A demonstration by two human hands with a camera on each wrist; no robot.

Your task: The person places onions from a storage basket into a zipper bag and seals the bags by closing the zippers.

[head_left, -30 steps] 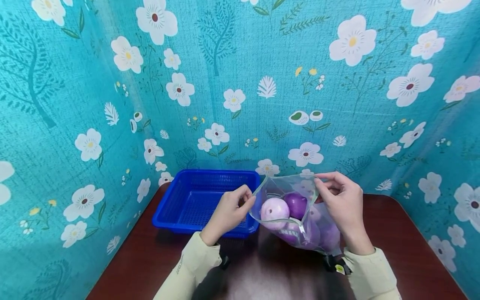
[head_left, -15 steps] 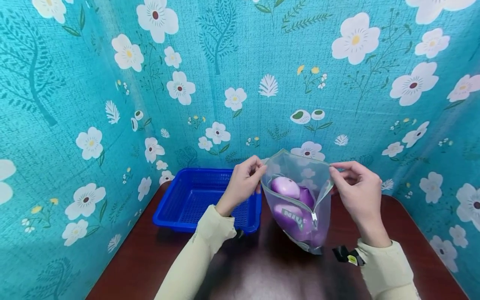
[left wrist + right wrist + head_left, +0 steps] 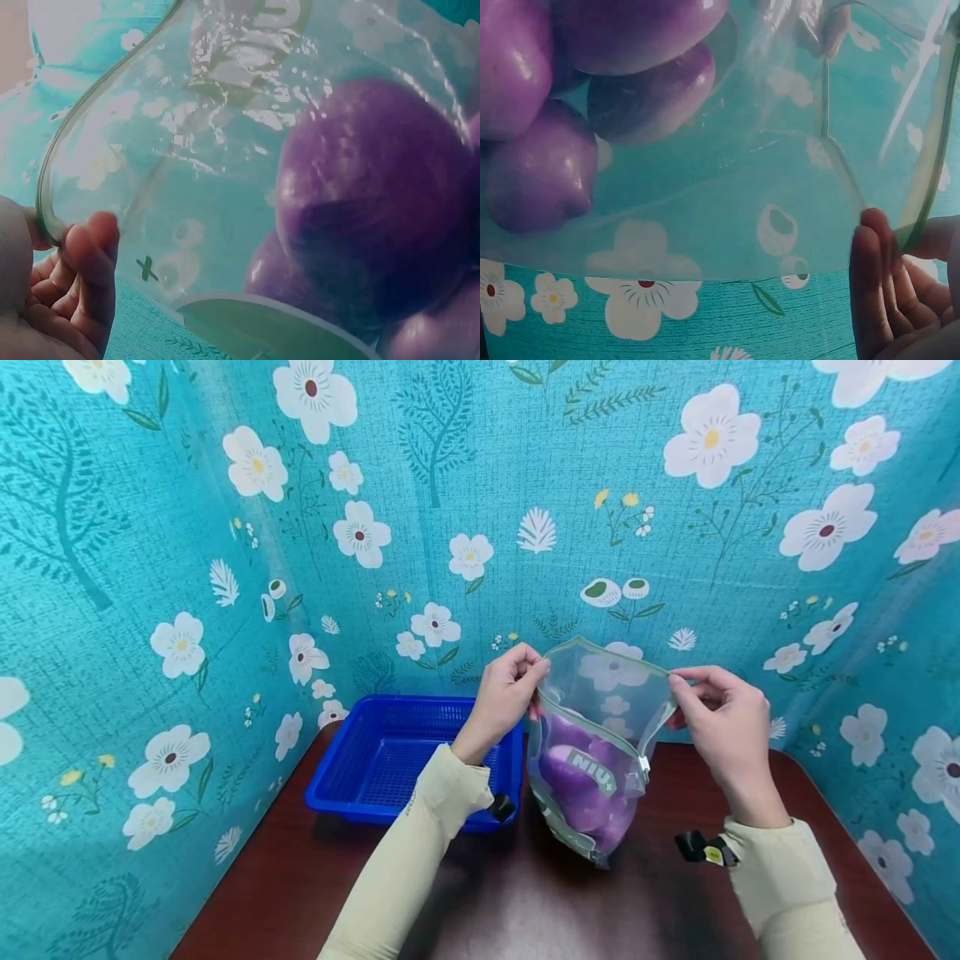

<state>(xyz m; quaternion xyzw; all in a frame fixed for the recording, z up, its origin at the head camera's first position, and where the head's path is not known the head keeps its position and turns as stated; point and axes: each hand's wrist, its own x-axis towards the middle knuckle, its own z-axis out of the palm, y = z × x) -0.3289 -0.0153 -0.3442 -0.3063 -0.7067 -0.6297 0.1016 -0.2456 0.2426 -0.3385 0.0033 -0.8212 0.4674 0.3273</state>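
A clear zip bag (image 3: pixel 630 714) with green edging, a white slider and grey lettering hangs upright, mouth spread. My left hand (image 3: pixel 510 693) pinches its left rim. At the right rim my right hand (image 3: pixel 723 727) pinches between thumb and fingers. Several shiny round purple onions (image 3: pixel 577 777) lie heaped in the bag's lower part, blurred by the plastic. Through the film, the left wrist view shows a large purple onion (image 3: pixel 375 195), close to the camera. In the right wrist view, an onion (image 3: pixel 547 169) shows a pointed end.
A blue perforated plastic basket (image 3: pixel 337 768) stands left of the bag, partly behind my left forearm. Both rest on or over a dark reddish table (image 3: pixel 517 902). A turquoise flowered cloth (image 3: pixel 465 527) closes in the back and sides.
Both hands have risen and shifted right with the bag. The bag has swung from tilted to upright, and the onions have slid down to its bottom. The basket stays put.
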